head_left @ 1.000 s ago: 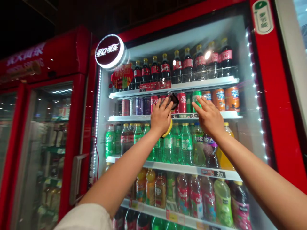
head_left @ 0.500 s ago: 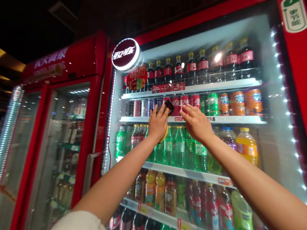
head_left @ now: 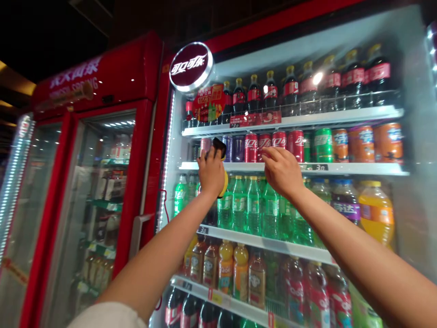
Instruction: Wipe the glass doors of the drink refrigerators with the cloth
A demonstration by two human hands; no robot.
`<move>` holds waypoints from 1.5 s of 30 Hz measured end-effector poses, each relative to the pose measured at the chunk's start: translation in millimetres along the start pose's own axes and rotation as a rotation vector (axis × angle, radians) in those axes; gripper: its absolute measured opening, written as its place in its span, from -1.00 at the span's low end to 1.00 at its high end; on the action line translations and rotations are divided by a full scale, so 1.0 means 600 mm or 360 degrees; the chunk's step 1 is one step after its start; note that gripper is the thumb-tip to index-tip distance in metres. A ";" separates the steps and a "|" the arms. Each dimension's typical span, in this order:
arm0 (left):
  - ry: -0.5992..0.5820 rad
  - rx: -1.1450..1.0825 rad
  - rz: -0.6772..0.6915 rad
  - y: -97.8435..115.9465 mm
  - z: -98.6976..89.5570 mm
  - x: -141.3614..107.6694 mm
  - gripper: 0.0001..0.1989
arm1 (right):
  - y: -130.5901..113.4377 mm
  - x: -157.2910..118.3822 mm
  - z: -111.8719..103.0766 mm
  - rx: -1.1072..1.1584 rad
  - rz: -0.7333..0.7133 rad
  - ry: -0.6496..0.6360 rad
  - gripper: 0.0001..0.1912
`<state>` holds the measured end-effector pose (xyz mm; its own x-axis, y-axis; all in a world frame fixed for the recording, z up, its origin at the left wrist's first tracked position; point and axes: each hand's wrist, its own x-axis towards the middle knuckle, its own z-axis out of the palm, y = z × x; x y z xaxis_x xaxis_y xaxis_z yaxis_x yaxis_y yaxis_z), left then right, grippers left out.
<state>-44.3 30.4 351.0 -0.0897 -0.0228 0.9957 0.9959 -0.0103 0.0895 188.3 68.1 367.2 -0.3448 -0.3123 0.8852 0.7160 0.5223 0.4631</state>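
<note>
My left hand [head_left: 210, 173] is closed around a black and yellow tool [head_left: 220, 148], whose black end shows above the fingers and whose yellow part shows beside the palm. It is held before the glass of a lit drinks cooler [head_left: 293, 168], in front of the can shelf. To the right, my right hand [head_left: 282, 171] is raised near the red cans [head_left: 251, 146], its fingers bent and drawn together; whether anything is between them is hidden. Green bottles [head_left: 252, 205] stand on the shelf below both hands.
A round lit sign [head_left: 191, 67] is at the cooler's upper left. Dark cola bottles [head_left: 291, 91] line the top shelf, and juice bottles [head_left: 226, 266] a lower one. At the left stands a second red cooler [head_left: 143, 136], with a door handle [head_left: 136, 234] beside my left forearm.
My left hand has moved left with the tool, widening the gap between my hands. The fingers of my right hand have curled in. The view has shifted, so the cooler sits further right.
</note>
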 end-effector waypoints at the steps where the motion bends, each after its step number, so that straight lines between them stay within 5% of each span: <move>1: -0.0038 0.0010 0.0088 0.010 0.000 -0.008 -0.51 | -0.010 0.009 0.004 0.0005 -0.0003 -0.0019 -0.54; 6: -0.0123 -0.0076 0.0279 0.040 0.002 0.022 -0.51 | -0.053 0.040 0.032 -0.0038 -0.0048 -0.0023 -0.56; 11: 0.0001 -0.0165 0.0091 -0.008 0.001 0.080 -0.48 | -0.054 0.023 0.059 -0.0083 -0.0107 0.0003 -0.55; 16: 0.0064 -0.0165 -0.0068 -0.052 -0.003 0.028 -0.49 | -0.050 0.011 0.069 -0.0051 -0.0077 0.0002 -0.44; 20: -0.0065 -0.0092 0.0155 -0.028 -0.004 -0.032 -0.52 | -0.056 0.010 0.071 -0.0079 -0.0087 0.0012 -0.46; 25: -0.0090 -0.0150 0.0293 -0.006 -0.002 0.015 -0.50 | -0.054 0.008 0.066 -0.0070 -0.0076 0.0004 -0.46; 30: 0.0010 -0.0186 0.0042 -0.070 -0.007 0.087 -0.49 | -0.052 0.007 0.064 -0.0063 -0.0072 -0.0007 -0.47; 35: -0.0034 -0.0063 -0.0075 -0.120 -0.015 0.024 -0.49 | -0.055 0.004 0.069 -0.0086 -0.0057 0.0036 -0.52; 40: -0.0134 0.0016 0.0294 -0.088 -0.009 -0.025 -0.51 | -0.062 0.009 0.060 -0.0127 -0.0077 0.0015 -0.58; 45: -0.0054 -0.0116 0.0229 -0.066 -0.002 0.044 -0.50 | -0.105 0.039 0.073 -0.0105 0.0033 0.0047 -0.63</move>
<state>-86.2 29.3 373.7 0.0554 0.0043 0.9985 0.9951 -0.0821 -0.0548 108.6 62.5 360.6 -0.3121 -0.3257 0.8925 0.7616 0.4758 0.4400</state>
